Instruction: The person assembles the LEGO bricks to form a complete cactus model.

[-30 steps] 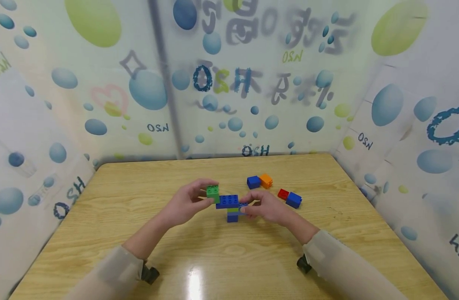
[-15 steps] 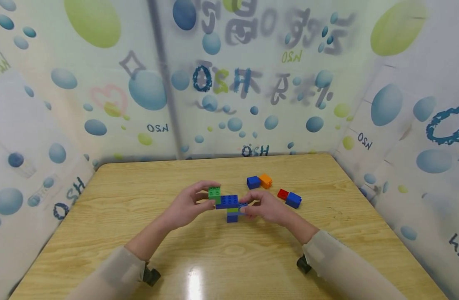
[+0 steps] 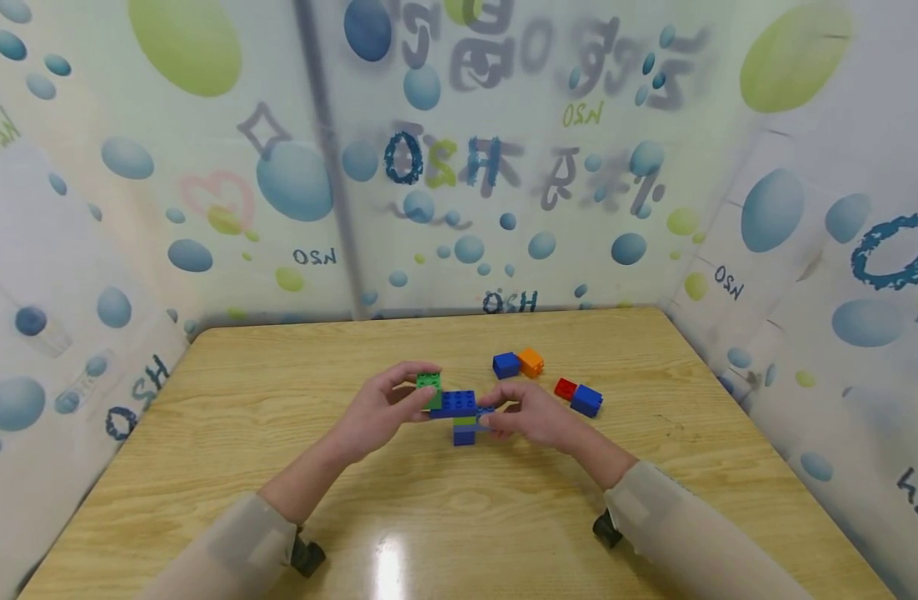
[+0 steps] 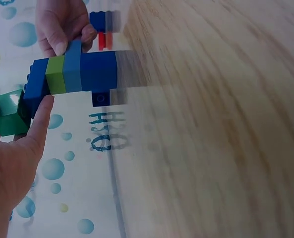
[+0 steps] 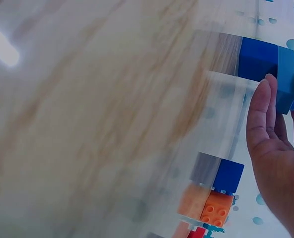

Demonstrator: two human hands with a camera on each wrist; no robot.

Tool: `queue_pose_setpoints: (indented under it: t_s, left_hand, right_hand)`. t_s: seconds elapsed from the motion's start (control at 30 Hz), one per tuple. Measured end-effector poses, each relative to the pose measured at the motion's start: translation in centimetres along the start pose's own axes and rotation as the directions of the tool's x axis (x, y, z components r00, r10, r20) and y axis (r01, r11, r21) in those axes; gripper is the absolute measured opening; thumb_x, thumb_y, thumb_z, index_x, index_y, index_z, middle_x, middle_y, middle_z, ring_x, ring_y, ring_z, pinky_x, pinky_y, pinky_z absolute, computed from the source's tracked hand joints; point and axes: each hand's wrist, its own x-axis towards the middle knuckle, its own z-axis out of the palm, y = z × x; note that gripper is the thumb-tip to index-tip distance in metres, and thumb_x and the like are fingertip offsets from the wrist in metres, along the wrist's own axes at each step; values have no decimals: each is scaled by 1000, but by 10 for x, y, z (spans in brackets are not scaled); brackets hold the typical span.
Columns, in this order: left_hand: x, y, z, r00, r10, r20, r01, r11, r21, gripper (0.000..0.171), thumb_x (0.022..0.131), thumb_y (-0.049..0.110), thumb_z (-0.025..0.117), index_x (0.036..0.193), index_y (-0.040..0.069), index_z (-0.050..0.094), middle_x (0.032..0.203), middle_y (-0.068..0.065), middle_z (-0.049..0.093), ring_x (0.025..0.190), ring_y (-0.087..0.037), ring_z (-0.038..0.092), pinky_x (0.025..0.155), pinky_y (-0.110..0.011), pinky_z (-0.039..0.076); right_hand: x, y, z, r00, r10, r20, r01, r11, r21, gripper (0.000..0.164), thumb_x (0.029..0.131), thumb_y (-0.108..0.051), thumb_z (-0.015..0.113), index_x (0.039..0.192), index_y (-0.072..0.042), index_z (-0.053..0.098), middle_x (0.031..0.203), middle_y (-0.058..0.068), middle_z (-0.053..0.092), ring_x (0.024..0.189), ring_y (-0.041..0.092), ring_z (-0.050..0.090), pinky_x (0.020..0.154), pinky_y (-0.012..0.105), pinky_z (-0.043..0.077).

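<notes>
A stack of toy building bricks stands upright on the table, a dark blue brick (image 3: 464, 437) at its base. Above that come a lighter blue brick (image 4: 73, 69) jutting to the right, a lime brick (image 4: 55, 75) and a long dark blue brick (image 3: 459, 403). My left hand (image 3: 376, 412) pinches a green brick (image 3: 428, 381) at the left end of the long blue one, thumb across its front. One finger reaches along to the long brick in the left wrist view. My right hand (image 3: 534, 413) grips the jutting end of the lighter blue brick (image 5: 286, 82).
Behind the stack to the right lie a blue brick (image 3: 506, 365) and an orange brick (image 3: 531, 362), side by side. Nearer the right hand are a red brick (image 3: 566, 388) and another blue brick (image 3: 587, 401). Patterned curtains (image 3: 459, 275) hang around the wooden table (image 3: 279, 367).
My left hand has shifted slightly right, bringing the green brick onto the long blue brick's left end. Its thumb has slid up over the green brick's front. My right hand stays put.
</notes>
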Motion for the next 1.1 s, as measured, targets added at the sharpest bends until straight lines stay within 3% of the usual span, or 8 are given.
queue_pose_setpoints:
  t_s: [0.33,0.77,1.1]
  left_hand:
    - [0,2,3,999,-23,-28,23,999,-27,36,109,21,72,143,12,67,136,-16,61,110,-27,72,92,-38,68]
    - [2,2,3,999,-35,-31,34,998,-57,37,108,16,72,142,6,65,118,-11,63,102,-23,68,88,-34,69]
    - [1,1,2,998,-50,-34,48,997,-59,39,107,18,74,143,8,63,123,-12,65,108,-25,69,92,-38,68]
  right_hand:
    - [0,1,0,1000,-3,1,3,1000,1,28,106,-22,75,129,-6,72,122,13,70,92,23,75,89,39,68]
    - [0,0,1,1000,-10,-1,10,1000,13,27,107,-19,75,129,-5,73,122,13,69,90,21,74,88,38,68]
    - [0,-1,2,1000,1,-6,-1,1000,3,28,106,-20,75,129,-5,73,121,12,70,89,22,75,87,39,68]
